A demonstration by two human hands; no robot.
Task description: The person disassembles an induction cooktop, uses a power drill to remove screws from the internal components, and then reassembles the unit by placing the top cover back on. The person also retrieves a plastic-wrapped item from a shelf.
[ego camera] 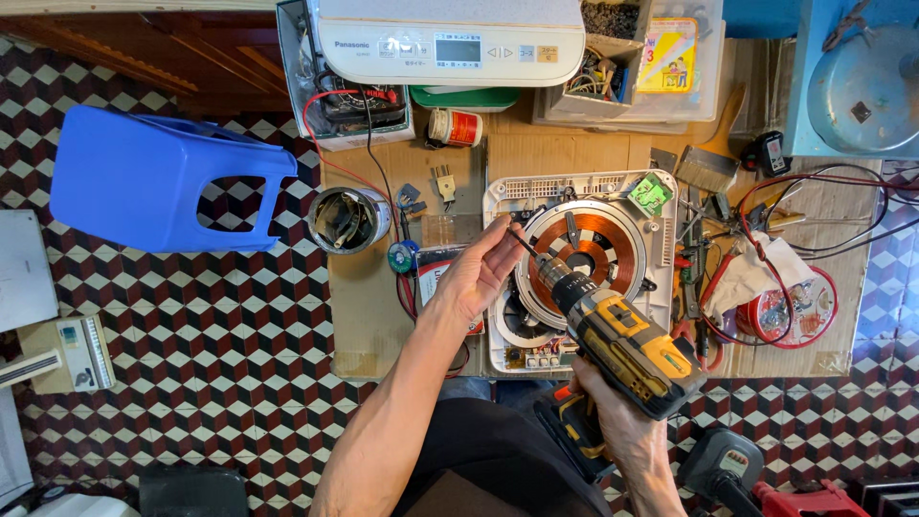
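Observation:
My right hand (613, 412) grips the handle of a yellow and black cordless drill (622, 340), its bit pointing up and left toward the upper left edge of the copper coil (586, 247). That coil sits in an opened white induction cooker base (661, 306) on a low wooden board. My left hand (479, 273) is at the drill's bit tip, fingers pinched around it near the cooker's upper left corner. A small fan (522, 321) shows in the base below the coil.
A blue plastic stool (153, 177) lies on the patterned tile floor at left. A metal can (347, 218), red wires, pliers, a green circuit board (651, 194), a white appliance top (450, 43) and boxes of parts crowd the board.

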